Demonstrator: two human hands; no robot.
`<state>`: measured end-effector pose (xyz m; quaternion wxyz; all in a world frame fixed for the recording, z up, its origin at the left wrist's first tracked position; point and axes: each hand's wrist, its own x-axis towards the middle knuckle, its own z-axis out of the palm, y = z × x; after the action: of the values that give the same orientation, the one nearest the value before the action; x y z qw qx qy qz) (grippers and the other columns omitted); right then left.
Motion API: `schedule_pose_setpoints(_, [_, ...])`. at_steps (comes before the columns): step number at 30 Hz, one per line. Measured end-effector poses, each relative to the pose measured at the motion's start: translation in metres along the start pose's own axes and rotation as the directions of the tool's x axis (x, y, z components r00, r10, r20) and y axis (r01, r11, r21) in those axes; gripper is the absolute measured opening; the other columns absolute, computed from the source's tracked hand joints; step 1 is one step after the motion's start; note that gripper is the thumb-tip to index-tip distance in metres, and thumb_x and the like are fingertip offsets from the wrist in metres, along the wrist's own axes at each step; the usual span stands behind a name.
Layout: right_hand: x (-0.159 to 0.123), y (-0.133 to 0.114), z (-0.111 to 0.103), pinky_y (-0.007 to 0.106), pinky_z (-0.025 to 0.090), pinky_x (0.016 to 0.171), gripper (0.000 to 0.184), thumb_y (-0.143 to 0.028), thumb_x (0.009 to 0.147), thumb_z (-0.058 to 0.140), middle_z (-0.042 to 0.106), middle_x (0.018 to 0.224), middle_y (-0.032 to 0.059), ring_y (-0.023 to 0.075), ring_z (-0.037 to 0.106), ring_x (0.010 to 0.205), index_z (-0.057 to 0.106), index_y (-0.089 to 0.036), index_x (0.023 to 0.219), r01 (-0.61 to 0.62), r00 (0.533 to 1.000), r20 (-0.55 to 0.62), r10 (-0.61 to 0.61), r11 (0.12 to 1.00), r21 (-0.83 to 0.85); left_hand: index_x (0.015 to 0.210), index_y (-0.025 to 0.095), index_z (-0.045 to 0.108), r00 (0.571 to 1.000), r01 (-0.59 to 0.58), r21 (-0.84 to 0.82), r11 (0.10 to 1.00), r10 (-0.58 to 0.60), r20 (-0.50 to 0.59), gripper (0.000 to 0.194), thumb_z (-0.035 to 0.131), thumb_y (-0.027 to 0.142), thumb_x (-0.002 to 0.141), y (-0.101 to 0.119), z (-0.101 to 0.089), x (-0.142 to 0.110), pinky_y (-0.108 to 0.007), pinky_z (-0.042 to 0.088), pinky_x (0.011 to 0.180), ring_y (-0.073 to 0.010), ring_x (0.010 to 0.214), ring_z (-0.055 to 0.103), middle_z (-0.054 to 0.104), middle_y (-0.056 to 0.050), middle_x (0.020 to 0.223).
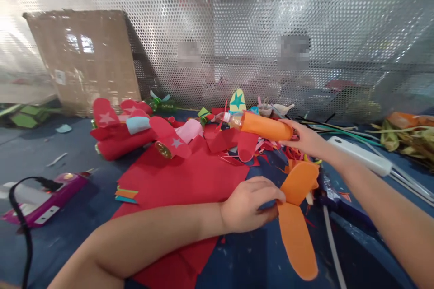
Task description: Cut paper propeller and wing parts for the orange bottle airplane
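My left hand (252,203) pinches an orange paper propeller (300,239) near its narrow middle, its rounded blades pointing up and down. Farther back, my right hand (301,140) grips the base end of a small plastic bottle (266,126) wrapped in orange paper. The bottle lies nearly level, its clear neck and white cap towards the left. Red paper sheets (190,176) are spread under and beyond my left forearm. Red paper-covered bottle models (125,142) with silver stars stand at the left. Part of my right hand's fingers is hidden behind the bottle.
A purple power strip (50,196) with a black cord lies at left. A cardboard sheet (84,63) leans on the perforated metal panel (237,18). At right are a white-handled tool (359,156), a dark blue glue gun (342,203) with cord, and dried husks (407,140).
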<state>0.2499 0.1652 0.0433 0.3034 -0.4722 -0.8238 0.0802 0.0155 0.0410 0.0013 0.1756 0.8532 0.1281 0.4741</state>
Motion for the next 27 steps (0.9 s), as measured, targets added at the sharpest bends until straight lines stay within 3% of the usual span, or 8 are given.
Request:
schedule_pose_setpoints(7, [0.007,0.018,0.002,0.048,0.049,0.096,0.062,-0.028,0.072,0.069,0.061,0.129,0.0116,0.032,0.063,0.11,0.05,-0.02,0.131,-0.018,0.998,0.054,0.018,1.0,0.012,0.087,0.018,0.057,1.0,0.012,0.011,1.0,-0.012,0.024,0.014,0.054,0.007,0.079,-0.002,0.002,-0.003,-0.027,0.052,0.082,-0.0162,0.082,0.066,0.07,-0.007,0.083])
schedule_pose_setpoints(10, [0.008,0.018,0.008,0.048,0.048,0.097,0.063,-0.021,0.071,0.068,0.061,0.128,0.0139,0.031,0.062,0.111,0.05,-0.018,0.131,-0.031,0.995,0.099,0.029,0.999,0.012,0.085,0.018,0.059,0.99,0.14,-0.039,0.989,-0.14,0.013,0.008,0.059,0.013,0.079,0.0,0.001,-0.002,-0.028,0.052,0.08,-0.017,0.08,0.065,0.07,-0.007,0.083])
schedule_pose_setpoints(12, [0.007,0.014,0.013,0.048,0.045,0.1,0.065,-0.019,0.072,0.066,0.058,0.131,0.0151,0.0308,0.058,0.118,0.047,-0.016,0.134,-0.035,0.993,0.114,0.034,0.999,0.009,0.083,0.019,0.061,0.939,0.335,-0.139,0.932,-0.343,-0.039,0.006,0.064,0.019,0.078,-0.001,-0.001,0.001,-0.028,0.052,0.078,-0.0171,0.08,0.065,0.07,-0.006,0.085])
schedule_pose_setpoints(14, [0.005,0.007,0.014,0.048,0.039,0.105,0.07,-0.017,0.071,0.067,0.053,0.137,0.0134,0.0298,0.047,0.13,0.044,-0.018,0.137,-0.042,0.994,0.103,0.042,0.999,0.003,0.084,0.019,0.061,0.821,0.526,-0.285,0.801,-0.566,-0.078,0.009,0.065,0.024,0.078,-0.003,-0.001,0.004,-0.028,0.053,0.077,-0.0171,0.082,0.065,0.07,-0.005,0.088])
schedule_pose_setpoints(17, [0.0,-0.006,0.008,0.052,0.029,0.111,0.069,-0.012,0.071,0.066,0.043,0.144,0.0131,0.0308,0.032,0.139,0.045,-0.021,0.135,-0.095,0.995,0.016,0.096,0.995,-0.02,0.09,0.017,0.061,0.687,0.629,-0.439,0.642,-0.723,-0.073,0.018,0.061,0.033,0.082,-0.01,-0.001,0.009,-0.029,0.054,0.074,-0.0178,0.084,0.066,0.069,-0.006,0.092])
schedule_pose_setpoints(20, [-0.015,-0.025,-0.001,0.054,0.037,0.106,0.042,-0.016,0.077,0.063,0.056,0.129,0.0148,0.0318,0.052,0.123,0.057,-0.019,0.118,-0.165,0.986,-0.025,0.165,0.986,0.002,0.089,0.016,0.061,0.664,0.636,-0.479,0.605,-0.745,-0.059,0.024,0.061,0.04,0.082,-0.015,0.0,0.011,-0.029,0.054,0.073,-0.0175,0.083,0.065,0.069,-0.006,0.092])
schedule_pose_setpoints(23, [-0.041,-0.052,-0.006,0.045,0.055,0.086,0.014,-0.02,0.081,0.059,0.071,0.097,0.0093,0.0247,0.07,0.09,0.06,-0.021,0.096,-0.223,0.973,0.083,0.216,0.969,0.101,0.085,0.016,0.062,0.649,0.646,-0.489,0.586,-0.759,-0.053,0.025,0.065,0.04,0.079,-0.016,0.0,0.012,-0.029,0.053,0.071,-0.0161,0.076,0.064,0.068,-0.004,0.085])
schedule_pose_setpoints(27, [-0.081,-0.086,-0.002,0.035,0.058,0.081,0.017,-0.021,0.082,0.058,0.073,0.091,0.0054,0.0198,0.071,0.087,0.055,-0.022,0.098,-0.276,0.953,0.193,0.233,0.931,0.239,0.086,0.015,0.063,0.665,0.65,-0.475,0.593,-0.747,-0.022,0.021,0.068,0.033,0.076,-0.012,0.0,0.014,-0.029,0.052,0.074,-0.0162,0.078,0.063,0.068,-0.005,0.086])
